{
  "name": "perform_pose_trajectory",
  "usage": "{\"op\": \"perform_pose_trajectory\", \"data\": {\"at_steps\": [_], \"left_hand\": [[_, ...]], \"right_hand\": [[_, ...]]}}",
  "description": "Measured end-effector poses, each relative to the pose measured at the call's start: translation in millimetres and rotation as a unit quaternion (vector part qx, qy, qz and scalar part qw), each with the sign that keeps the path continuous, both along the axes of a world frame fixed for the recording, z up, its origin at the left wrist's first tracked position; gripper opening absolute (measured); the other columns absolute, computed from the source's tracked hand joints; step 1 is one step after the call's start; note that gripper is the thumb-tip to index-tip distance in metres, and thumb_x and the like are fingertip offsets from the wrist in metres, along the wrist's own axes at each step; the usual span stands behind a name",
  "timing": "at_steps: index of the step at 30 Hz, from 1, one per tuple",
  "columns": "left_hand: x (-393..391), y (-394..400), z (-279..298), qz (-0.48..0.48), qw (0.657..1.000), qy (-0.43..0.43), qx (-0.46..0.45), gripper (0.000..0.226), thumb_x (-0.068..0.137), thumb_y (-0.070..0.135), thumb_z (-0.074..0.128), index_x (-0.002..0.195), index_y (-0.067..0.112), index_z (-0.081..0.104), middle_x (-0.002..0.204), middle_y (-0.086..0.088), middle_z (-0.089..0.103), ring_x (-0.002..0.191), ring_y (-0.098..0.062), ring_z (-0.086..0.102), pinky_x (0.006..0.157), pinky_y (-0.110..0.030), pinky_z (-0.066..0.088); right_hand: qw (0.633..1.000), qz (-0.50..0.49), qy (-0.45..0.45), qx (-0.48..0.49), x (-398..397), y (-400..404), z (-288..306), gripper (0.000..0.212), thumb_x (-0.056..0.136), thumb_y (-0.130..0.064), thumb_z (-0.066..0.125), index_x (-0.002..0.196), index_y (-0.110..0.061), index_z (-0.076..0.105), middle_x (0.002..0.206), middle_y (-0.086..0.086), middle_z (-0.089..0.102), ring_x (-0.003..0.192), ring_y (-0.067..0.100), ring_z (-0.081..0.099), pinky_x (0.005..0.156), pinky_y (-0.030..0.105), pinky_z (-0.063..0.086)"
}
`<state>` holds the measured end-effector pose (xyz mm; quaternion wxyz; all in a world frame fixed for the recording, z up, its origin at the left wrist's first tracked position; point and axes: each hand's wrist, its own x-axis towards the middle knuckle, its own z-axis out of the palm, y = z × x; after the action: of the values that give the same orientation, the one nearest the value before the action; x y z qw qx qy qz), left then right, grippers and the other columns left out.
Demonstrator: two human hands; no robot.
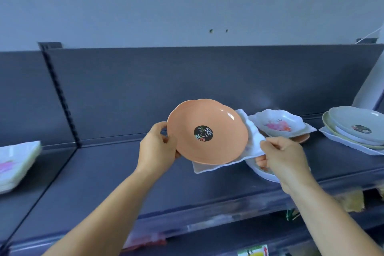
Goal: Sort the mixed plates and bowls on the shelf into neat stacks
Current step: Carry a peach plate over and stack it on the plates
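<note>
An orange scalloped plate [216,143] with a round black sticker is tilted toward me above the shelf. My left hand [159,147] grips its left rim, thumb on the face. Behind it is a white wavy-edged square plate [252,141], whose right edge my right hand [283,157] pinches. Under that hand lies another white dish [262,172] on the shelf. To the right, a white flowered bowl [279,123] sits on an orange plate [302,138].
The dark shelf [124,172] has a raised front lip and a back panel. A mixed stack of pale green, grey and white plates [353,129] stands at the far right. White square plates [16,162] are piled at the far left. Lower shelves hold packaged goods.
</note>
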<state>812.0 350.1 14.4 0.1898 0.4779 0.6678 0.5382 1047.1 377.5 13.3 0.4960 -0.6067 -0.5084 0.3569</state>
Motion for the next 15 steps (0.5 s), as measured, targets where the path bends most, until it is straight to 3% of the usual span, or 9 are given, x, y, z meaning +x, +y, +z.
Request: {"op": "perform_pose_trajectory", "data": {"at_steps": [5, 12, 15], "left_hand": [[-60.9, -47.6, -0.6, 0.058, 0.998, -0.001, 0.004, 0.032, 0.093, 0.012, 0.048, 0.123, 0.021, 0.054, 0.080, -0.011, 0.073, 0.045, -0.004, 0.064, 0.041, -0.007, 0.045], [-154.3, -128.2, 1.2, 0.111, 0.993, -0.029, 0.013, 0.031, 0.092, 0.009, 0.050, 0.121, 0.016, 0.057, 0.087, -0.020, 0.070, 0.063, -0.020, 0.068, 0.043, -0.011, 0.048], [-192.1, -164.4, 2.1, 0.129, 0.991, -0.027, 0.009, 0.029, 0.094, 0.010, 0.049, 0.121, 0.016, 0.057, 0.087, -0.021, 0.069, 0.057, -0.016, 0.065, 0.040, -0.009, 0.045]], "right_hand": [[0.998, 0.058, -0.015, 0.007, -65.8, -21.3, 0.3, 0.014, 0.089, -0.011, 0.052, 0.087, -0.011, 0.066, 0.062, 0.006, 0.067, 0.057, 0.021, 0.063, 0.084, 0.047, 0.056], [0.993, 0.119, -0.003, -0.001, -168.4, -70.8, 1.2, 0.014, 0.088, -0.012, 0.052, 0.095, -0.012, 0.065, 0.068, 0.006, 0.070, 0.061, 0.022, 0.067, 0.085, 0.046, 0.056], [0.990, 0.141, 0.008, -0.001, -210.9, -97.2, 1.6, 0.014, 0.090, -0.012, 0.052, 0.099, -0.011, 0.063, 0.071, 0.006, 0.069, 0.062, 0.022, 0.066, 0.084, 0.042, 0.054]]}}
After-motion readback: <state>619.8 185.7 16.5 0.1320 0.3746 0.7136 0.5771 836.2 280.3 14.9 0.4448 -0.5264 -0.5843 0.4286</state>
